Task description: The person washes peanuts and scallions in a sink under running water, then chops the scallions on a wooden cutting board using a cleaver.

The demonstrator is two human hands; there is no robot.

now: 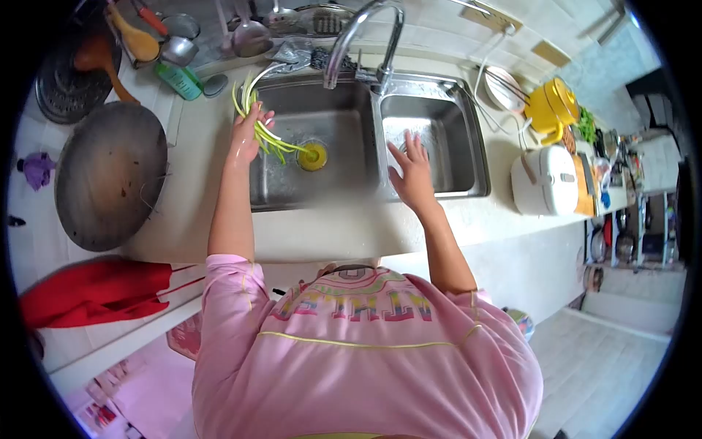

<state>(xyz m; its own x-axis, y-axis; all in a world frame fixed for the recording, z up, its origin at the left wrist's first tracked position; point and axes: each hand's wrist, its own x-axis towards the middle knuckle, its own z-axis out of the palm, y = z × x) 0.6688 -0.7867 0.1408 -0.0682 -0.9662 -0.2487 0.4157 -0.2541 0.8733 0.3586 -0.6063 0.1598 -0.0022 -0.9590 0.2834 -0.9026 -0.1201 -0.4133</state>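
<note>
My left hand (pixel 248 134) is closed around a bunch of scallions (pixel 269 139), long yellow-green stalks with some white lengths. It is at the left rim of the larger sink basin (pixel 322 117), and the stalks hang partly over that basin. A yellow drain strainer (pixel 313 156) sits in the basin floor, close to the stalk tips. My right hand (pixel 414 172) is over the smaller right basin (pixel 457 139), fingers spread and holding nothing. Its fingers hide part of the drain there.
A chrome faucet (pixel 365 36) arches over the sink. On the left are a large wok (pixel 111 175), a green bottle (pixel 179 80) and hanging ladles (pixel 251 36). To the right stand a white rice cooker (pixel 545 181), a yellow kettle (pixel 550 108) and a white bowl (pixel 503 89).
</note>
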